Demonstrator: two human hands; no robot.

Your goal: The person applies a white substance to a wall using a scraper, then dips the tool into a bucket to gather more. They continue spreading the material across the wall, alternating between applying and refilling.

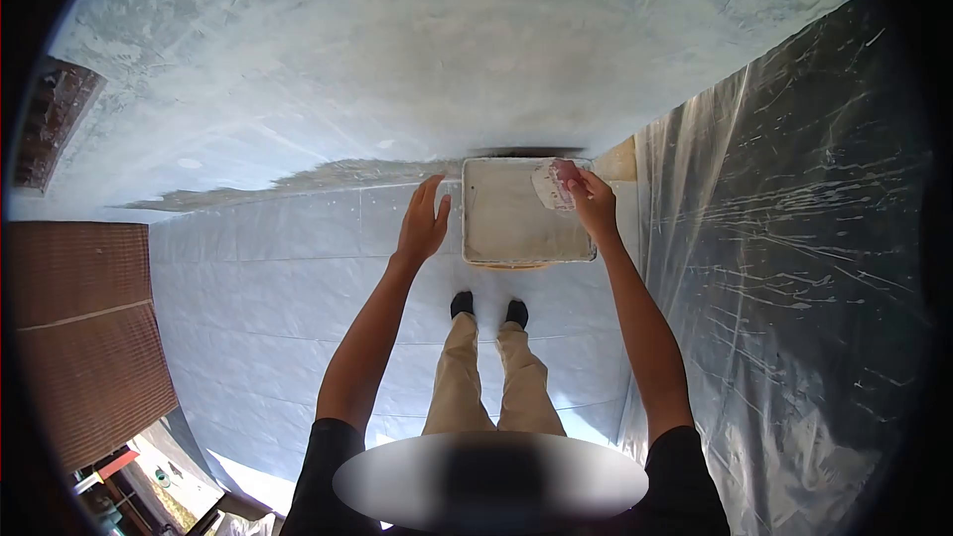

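My right hand (596, 210) grips a plaster-smeared scraper (549, 185), whitish with a reddish part by my fingers. It is over the right side of a shallow rectangular tray (528, 260), whose inside is coated with pale grey material. Left of the tray, my left hand (424, 223) is open and holds nothing, its fingers stretched towards the wall. A small gap separates it from the tray's edge. Whatever supports the tray is mostly hidden; a yellowish-brown curved edge shows under its near side.
Ahead rises a wall (397, 60) with patchy pale plaster. Grey sheeting (288, 278) covers the floor under my feet. Clear plastic film (774, 268) with white splashes hangs on the right. A brown ribbed surface (89, 328) is at the left.
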